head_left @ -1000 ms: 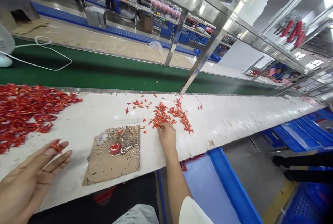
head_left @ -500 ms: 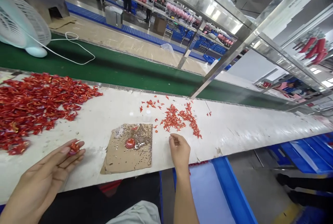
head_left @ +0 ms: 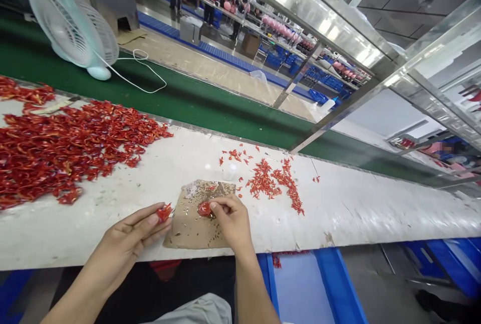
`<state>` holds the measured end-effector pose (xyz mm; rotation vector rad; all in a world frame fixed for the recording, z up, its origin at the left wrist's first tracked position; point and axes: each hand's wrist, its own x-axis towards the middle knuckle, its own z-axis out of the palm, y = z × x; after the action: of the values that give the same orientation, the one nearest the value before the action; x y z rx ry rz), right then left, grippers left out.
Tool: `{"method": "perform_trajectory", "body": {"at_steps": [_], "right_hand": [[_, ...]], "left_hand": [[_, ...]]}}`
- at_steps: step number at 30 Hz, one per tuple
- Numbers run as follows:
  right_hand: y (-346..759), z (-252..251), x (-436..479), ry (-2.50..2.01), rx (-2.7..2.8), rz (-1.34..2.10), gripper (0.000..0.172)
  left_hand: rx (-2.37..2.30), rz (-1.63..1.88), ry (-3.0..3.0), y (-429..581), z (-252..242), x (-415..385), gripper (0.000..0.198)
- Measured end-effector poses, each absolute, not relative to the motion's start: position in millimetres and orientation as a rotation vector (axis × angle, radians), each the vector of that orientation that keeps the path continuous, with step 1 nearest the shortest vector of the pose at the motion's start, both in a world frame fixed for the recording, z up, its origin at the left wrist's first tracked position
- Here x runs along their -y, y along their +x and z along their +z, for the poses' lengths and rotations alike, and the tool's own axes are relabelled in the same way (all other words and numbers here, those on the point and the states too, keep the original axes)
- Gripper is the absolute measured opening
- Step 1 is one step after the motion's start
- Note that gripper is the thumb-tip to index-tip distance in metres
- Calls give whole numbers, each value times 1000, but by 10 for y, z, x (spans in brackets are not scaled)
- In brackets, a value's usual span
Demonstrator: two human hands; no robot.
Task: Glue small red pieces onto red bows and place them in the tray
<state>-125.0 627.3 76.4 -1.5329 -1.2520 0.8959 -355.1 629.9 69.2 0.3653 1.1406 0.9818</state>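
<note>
My left hand pinches a small red plastic piece between fingertips at the left edge of a brown cardboard pad. My right hand rests on the pad with its fingers closed round a small red part near a red blob there. A big heap of red pieces covers the white bench to the left. A small scatter of tiny red bits lies just beyond my right hand.
A pale green desk fan with a white cord stands on the green conveyor belt behind the bench. A steel shelf post rises at right. Blue bins sit under the bench edge. People stand at far lines.
My right hand left the small scatter and came back onto the cardboard pad. My left hand carried its red piece rightward to the pad's edge. The view swung left, showing the fan.
</note>
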Motion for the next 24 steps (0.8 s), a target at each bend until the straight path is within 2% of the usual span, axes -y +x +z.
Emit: {"method": "perform_trajectory", "body": {"at_steps": [8, 17, 24], "right_hand": [[-1361, 1159, -6078, -1133, 1205, 1087, 8], [-1361, 1114, -6005, -1117, 1223, 1088, 8], [-1413, 1066, -5993, -1125, 1259, 1046, 6]], "left_hand": [[-875, 700, 363, -3105, 902, -6270, 46], [-760, 659, 399, -2990, 866, -6262, 41], [-764, 662, 398, -3012, 838, -6232, 47]]}}
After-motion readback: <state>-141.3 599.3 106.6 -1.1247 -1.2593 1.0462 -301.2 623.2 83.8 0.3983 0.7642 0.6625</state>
